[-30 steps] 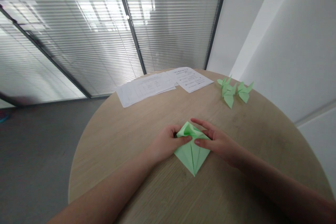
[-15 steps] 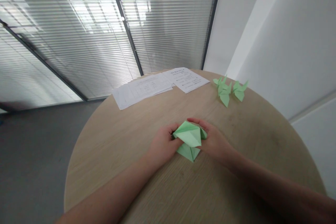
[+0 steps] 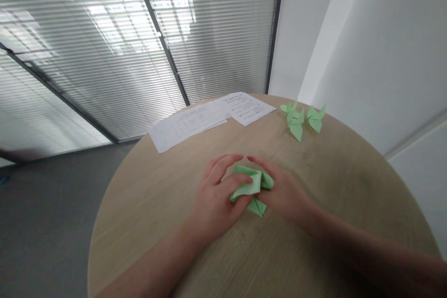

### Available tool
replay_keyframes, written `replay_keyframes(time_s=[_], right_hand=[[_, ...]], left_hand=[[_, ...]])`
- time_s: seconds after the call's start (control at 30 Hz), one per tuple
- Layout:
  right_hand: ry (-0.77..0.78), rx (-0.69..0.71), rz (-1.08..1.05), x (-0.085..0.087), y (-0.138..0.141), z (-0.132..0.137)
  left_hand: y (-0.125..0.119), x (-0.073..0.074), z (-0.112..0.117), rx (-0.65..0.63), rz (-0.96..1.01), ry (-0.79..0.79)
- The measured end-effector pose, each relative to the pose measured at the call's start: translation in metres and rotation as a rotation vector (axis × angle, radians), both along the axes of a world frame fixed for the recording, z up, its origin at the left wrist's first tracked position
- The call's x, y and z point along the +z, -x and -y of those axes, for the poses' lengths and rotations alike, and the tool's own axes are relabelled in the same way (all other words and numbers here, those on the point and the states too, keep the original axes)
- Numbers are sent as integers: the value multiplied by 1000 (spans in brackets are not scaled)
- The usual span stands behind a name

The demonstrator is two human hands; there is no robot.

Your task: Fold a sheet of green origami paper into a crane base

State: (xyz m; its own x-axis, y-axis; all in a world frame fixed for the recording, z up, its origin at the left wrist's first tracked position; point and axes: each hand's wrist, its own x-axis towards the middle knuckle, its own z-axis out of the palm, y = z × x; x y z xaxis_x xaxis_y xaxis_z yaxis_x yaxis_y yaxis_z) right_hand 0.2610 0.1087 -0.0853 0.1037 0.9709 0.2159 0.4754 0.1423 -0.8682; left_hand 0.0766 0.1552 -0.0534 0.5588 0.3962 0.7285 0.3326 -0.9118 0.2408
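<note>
A partly folded light green paper [image 3: 252, 189] lies on the round wooden table [image 3: 174, 223] in front of me. My left hand [image 3: 219, 192] rests on its left side, thumb pressed on the top flap and fingers reaching over it. My right hand [image 3: 281, 189] grips its right side, fingers curled round the edge. Most of the sheet is hidden under both hands; only the flap and a lower corner show.
Two finished green paper cranes [image 3: 302, 118] stand at the far right of the table. White printed sheets [image 3: 209, 116] lie at the far edge. Slatted blinds and a glass partition rise behind; a white wall runs along the right. Grey floor lies to the left.
The paper's upper flap has been folded down toward me, so the sheet looks smaller. My left hand has slid over the top of it, and my right hand has closed on its side.
</note>
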Motion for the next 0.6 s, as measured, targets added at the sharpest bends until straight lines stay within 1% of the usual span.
replay_keyframes(time_s=[0.1, 0.17, 0.23, 0.3, 0.33, 0.4, 0.5, 0.6], right_hand=[[-19, -17, 62, 4, -1, 3], [-19, -37, 122, 7, -3, 5], [4, -43, 210, 10, -5, 7], [-1, -35, 319, 14, -7, 10], [-27, -34, 374, 16, -8, 11], [-114, -43, 477, 18, -7, 14], [-220, -56, 587, 19, -3, 17], [-252, -12, 632, 19, 2, 20]], left_hand=[[0, 4, 2, 4, 8, 42], [3, 11, 6, -1, -4, 50], [7, 23, 16, -17, -44, 12], [10, 37, 30, -25, -105, -92], [11, 42, 38, 26, -140, -129], [10, 50, 49, 171, -206, -171], [4, 50, 54, 266, -310, -163], [0, 45, 47, 262, -375, -112]])
